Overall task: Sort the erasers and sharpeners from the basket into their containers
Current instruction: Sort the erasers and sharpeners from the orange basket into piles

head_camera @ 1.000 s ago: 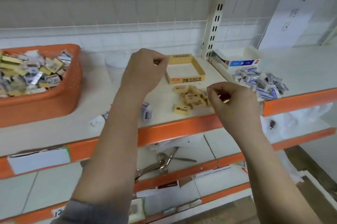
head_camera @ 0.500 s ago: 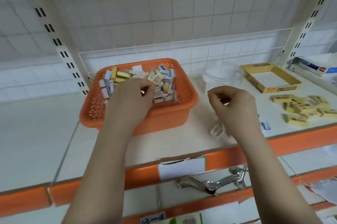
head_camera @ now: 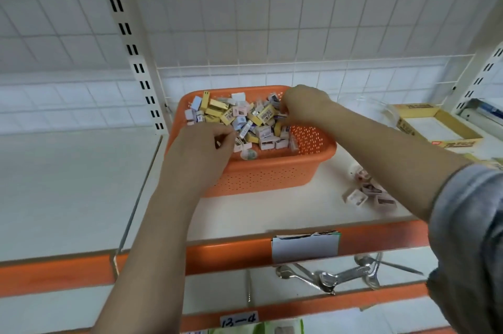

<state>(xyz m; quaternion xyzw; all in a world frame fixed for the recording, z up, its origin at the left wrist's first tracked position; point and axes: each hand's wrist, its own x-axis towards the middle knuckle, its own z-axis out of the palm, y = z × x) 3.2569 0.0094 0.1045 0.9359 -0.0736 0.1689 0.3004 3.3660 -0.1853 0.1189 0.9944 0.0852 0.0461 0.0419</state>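
Note:
The orange perforated basket (head_camera: pixel 313 154) stands mid-shelf, holding several yellow erasers (head_camera: pixel 265 114) mixed with small white and pink sharpeners (head_camera: pixel 268 143). My left hand (head_camera: pixel 201 148) is over the basket's near left corner, its fingers curled tight against the pile; what they hold is hidden. My right hand (head_camera: pixel 302 105) reaches into the far right of the basket with its fingertips down among the pieces. A yellow cardboard tray (head_camera: pixel 457 140) lies to the right, with a clear plastic container (head_camera: pixel 362 107) between it and the basket.
A few loose sharpeners (head_camera: pixel 367 193) lie on the white shelf right of the basket. An upright slotted post (head_camera: pixel 130 42) stands behind the basket at left, another at far right. Metal tongs (head_camera: pixel 340 276) lie on the lower shelf. A paper label (head_camera: pixel 304 248) hangs on the orange shelf edge.
The view swung left from the sorted piles to the basket. My left hand reached the basket first. My right hand has moved from above the loose sharpeners into the basket's far right.

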